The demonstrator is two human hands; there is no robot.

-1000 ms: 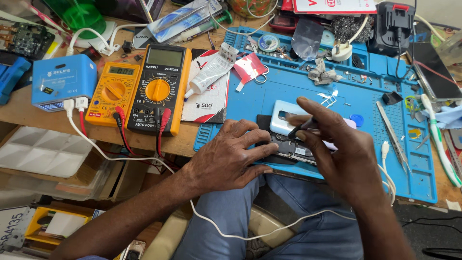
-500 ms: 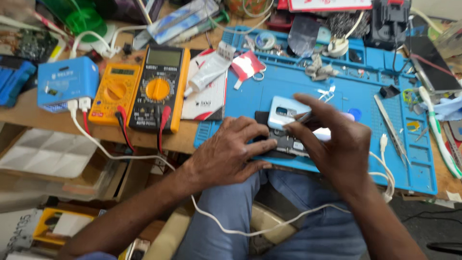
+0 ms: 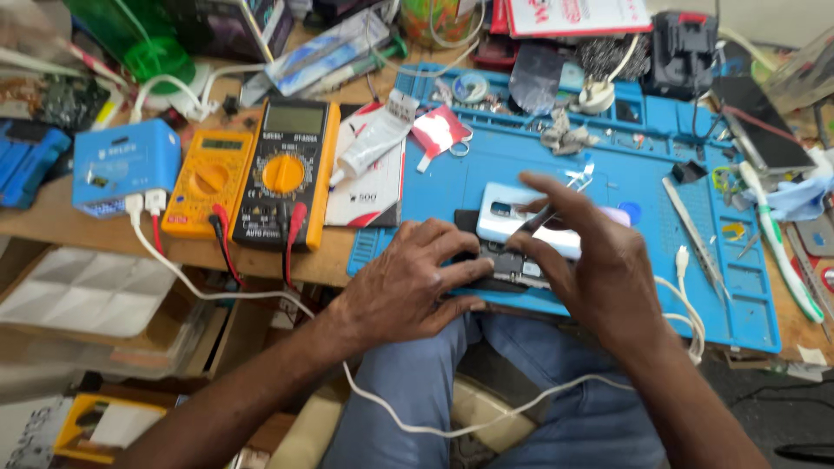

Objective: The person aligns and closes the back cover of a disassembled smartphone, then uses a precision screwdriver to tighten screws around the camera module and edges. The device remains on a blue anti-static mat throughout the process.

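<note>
An opened phone (image 3: 512, 265) lies near the front edge of a blue repair mat (image 3: 747, 295), its pale blue back cover (image 3: 512, 213) resting just behind it. My left hand (image 3: 413, 282) lies flat on the mat with its fingers pressing the phone's left end. Over the phone's right part, my right hand (image 3: 591, 260) pinches a thin dark tool (image 3: 534, 221), maybe tweezers, whose tip points at the back cover. The phone's right end is hidden under that hand.
Two multimeters, yellow (image 3: 207, 181) and black-orange (image 3: 282, 174), and a blue box (image 3: 122, 165) sit left of the mat. A white cable (image 3: 261, 300) hangs across my lap. Tweezers (image 3: 695, 234), a toothbrush (image 3: 782, 260), a glue tube (image 3: 369, 143) and small parts crowd the mat.
Both hands stay on the phone; my right hand's fingers have shifted slightly with the tool. The view moved a little.
</note>
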